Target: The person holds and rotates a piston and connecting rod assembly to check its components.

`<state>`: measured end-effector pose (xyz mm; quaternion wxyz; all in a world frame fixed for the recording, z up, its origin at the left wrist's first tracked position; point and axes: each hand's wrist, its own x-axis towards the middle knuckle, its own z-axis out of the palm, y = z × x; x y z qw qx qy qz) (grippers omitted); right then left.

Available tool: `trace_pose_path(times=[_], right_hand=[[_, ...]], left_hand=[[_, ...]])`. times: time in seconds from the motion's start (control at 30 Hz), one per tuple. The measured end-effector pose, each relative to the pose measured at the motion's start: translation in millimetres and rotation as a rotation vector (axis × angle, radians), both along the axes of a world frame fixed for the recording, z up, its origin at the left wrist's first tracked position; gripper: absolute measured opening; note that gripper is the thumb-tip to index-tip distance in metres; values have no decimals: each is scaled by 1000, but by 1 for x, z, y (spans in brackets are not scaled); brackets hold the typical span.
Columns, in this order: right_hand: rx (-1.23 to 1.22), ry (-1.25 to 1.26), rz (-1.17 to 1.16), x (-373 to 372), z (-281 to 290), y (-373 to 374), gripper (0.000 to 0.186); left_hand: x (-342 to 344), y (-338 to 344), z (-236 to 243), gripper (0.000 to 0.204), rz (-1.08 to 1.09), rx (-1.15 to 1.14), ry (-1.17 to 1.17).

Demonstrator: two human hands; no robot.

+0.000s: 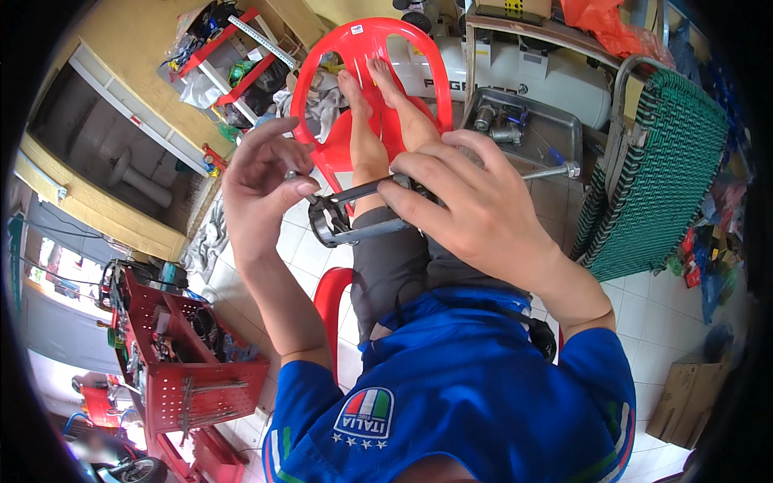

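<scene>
Above my lap, my right hand [483, 205] wraps over a dark metal tool [346, 236] held crosswise. Its left end is ring-shaped with an open, slotted middle, and a bar runs from it under my right fingers. A rod with a hex-shaped end [572, 169] sticks out on the right, beyond my hand. My left hand [258, 181] is beside the ring end, thumb and finger pinching a small round metal piece [291, 175]. Whether that piece touches the tool is hard to make out. My right palm hides the middle of the tool.
My feet rest on a red plastic chair [370, 36] ahead. Right of it, a metal tray [555, 129] holds metal parts, near a white tank [435, 68]. A green woven folding chair [656, 173] stands at right, a red tool cart [193, 390] at left.
</scene>
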<state>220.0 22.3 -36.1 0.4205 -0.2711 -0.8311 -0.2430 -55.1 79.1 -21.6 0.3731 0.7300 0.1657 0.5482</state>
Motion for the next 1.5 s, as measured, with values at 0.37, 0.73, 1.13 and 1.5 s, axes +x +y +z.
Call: trace_pose_path(times=[0.37, 0.73, 1.13, 1.5], right_hand=[[33, 12, -33, 6, 0, 4, 27], [-11, 5, -27, 7, -1, 7, 27], [-42, -15, 7, 8, 1, 5, 28], [-28, 18, 41, 9, 3, 4, 30]], left_hand=[[2, -6, 1, 46, -50, -28, -51], [21, -10, 3, 55, 228, -35, -4], [11, -4, 1, 69, 137, 30, 5], [6, -8, 2, 57, -36, -18, -109]])
